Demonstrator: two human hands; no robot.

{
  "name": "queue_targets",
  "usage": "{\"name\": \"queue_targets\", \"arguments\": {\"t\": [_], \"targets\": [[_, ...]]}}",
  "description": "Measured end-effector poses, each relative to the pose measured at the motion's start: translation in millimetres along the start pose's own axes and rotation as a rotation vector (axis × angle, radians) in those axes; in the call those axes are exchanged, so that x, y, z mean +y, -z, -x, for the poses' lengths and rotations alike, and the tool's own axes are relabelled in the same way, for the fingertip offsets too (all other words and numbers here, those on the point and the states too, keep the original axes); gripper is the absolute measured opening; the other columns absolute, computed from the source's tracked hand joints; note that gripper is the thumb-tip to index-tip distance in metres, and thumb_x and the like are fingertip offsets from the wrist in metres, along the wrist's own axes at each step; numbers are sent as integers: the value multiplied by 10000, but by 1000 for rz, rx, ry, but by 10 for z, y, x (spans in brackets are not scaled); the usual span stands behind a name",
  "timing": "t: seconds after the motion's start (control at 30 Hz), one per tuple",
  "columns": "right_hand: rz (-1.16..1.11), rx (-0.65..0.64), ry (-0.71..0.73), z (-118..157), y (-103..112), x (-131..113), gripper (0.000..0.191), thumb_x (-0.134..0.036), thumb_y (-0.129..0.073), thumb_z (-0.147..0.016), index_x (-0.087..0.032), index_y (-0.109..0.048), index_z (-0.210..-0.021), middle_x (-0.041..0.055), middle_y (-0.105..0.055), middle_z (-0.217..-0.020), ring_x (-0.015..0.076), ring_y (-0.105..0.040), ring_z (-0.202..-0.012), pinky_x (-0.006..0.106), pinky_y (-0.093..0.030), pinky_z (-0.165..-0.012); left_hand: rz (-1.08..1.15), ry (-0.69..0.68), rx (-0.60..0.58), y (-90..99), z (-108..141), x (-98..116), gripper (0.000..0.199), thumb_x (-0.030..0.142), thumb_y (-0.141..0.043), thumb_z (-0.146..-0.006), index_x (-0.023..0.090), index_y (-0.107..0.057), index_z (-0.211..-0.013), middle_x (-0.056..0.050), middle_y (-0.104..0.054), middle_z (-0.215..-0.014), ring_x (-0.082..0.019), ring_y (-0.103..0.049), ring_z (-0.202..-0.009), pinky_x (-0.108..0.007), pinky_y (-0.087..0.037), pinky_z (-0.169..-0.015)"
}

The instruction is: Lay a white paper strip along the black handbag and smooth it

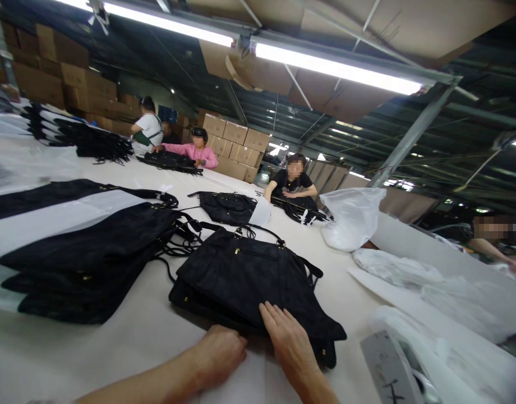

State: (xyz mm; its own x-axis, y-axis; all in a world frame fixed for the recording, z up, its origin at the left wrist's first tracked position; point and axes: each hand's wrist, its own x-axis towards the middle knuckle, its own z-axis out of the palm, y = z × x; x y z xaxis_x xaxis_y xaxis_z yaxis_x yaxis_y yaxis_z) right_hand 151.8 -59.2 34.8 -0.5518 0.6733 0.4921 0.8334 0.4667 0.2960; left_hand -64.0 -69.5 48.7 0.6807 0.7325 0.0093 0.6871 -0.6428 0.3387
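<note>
A black handbag with gold hardware and a small front zipper lies on the white table, its bottom edge toward me. My right hand rests on the bag's lower edge, fingers stretched out and lying flat. Beside it, my left hand is at the near edge of the bag with its fingers curled; what they hold, if anything, is hidden. To the left is a stack of black bags with white sheets between them, its straps reaching toward the handbag.
Another black bag lies beyond. Clear plastic bags and a marked white box are at right. Several people work around the table, one in a black shirt. Cardboard boxes stand behind.
</note>
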Motion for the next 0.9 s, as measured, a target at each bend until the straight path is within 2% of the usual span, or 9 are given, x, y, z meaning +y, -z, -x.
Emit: {"name": "queue_targets", "arguments": {"t": [0.13, 0.2, 0.27, 0.37, 0.43, 0.57, 0.7, 0.83, 0.9], "targets": [[40, 35, -12, 46, -55, -187, 458, -24, -402, -856, -156, -621, -1236, 64, -702, -1202, 239, -691, -1022, 357, -561, -884, -114, -182, 96, -157, 100, -49, 182, 121, -476, -929, 147, -655, -940, -86, -701, -943, -222, -662, -863, -329, -534, -773], [54, 44, -5, 104, -101, -251, 451, -46, -406, -863, -154, -613, -1249, 66, -693, -1219, 249, -682, -1044, 366, -564, -894, -233, -342, 231, -177, 149, -64, 192, 115, -475, -932, 155, -633, -831, -47, -674, -799, -179, -625, -707, -281, -504, -649], [71, 28, 21, 160, -144, -273, 464, -54, -417, -858, -159, -601, -1271, 64, -676, -1249, 255, -675, -1061, 365, -567, -900, -329, -454, 379, -133, 184, -71, 209, 127, -444, -950, 165, -640, -889, -39, -670, -801, -173, -602, -692, -292, -483, -642], [80, -41, 42, 198, -170, -247, 510, -47, -451, -832, -170, -575, -1311, 71, -641, -1298, 267, -664, -1088, 367, -565, -921, -358, -293, 476, -18, 195, -108, 371, 155, -442, -956, 165, -515, -1319, -114, -636, -1237, -251, -575, -1099, -405, -441, -931], [41, -123, 35, 182, -129, -202, 572, -15, -456, -799, -164, -549, -1343, 90, -613, -1332, 275, -643, -1130, 380, -553, -954, -308, -117, 401, 41, 176, -160, 515, 238, -532, -923, 136, -423, -1416, -155, -518, -1410, -310, -448, -1287, -476, -340, -1056], [-252, -394, 30, 70, 139, -52, 731, -21, -488, -709, -150, -447, -1428, 120, -476, -1462, 262, -490, -1319, 423, -437, -1100, -142, 13, 223, 126, 131, -223, 533, 304, -662, -848, 143, -522, -1337, -135, -527, -1404, -304, -440, -1282, -469, -284, -1098], [-485, -554, -32, -25, 369, 93, 703, -147, -575, -723, -182, -467, -1417, 119, -423, -1498, 262, -402, -1384, 478, -319, -1165, -28, 108, 156, 235, 89, -158, 371, 229, -718, -799, 182, -640, -1158, -70, -638, -1202, -260, -523, -1117, -402, -371, -999], [-390, -502, 41, 90, 104, 187, 727, -221, -641, -776, -231, -395, -1460, 126, -436, -1475, 333, -447, -1342, 585, -399, -1080, 16, 225, 77, 264, 34, -115, 250, 184, -701, -780, 188, -672, -1029, -62, -631, -1181, -262, -521, -1128, -409, -371, -1015], [-295, -415, 161, 201, -190, 231, 696, -278, -664, -811, -271, -400, -1455, 115, -500, -1417, 338, -545, -1252, 529, -527, -963, 29, 264, 64, 225, -1, -128, 341, 174, -716, -739, 183, -657, -1075, -72, -592, -1275, -266, -493, -1207, -419, -319, -1089]]}}
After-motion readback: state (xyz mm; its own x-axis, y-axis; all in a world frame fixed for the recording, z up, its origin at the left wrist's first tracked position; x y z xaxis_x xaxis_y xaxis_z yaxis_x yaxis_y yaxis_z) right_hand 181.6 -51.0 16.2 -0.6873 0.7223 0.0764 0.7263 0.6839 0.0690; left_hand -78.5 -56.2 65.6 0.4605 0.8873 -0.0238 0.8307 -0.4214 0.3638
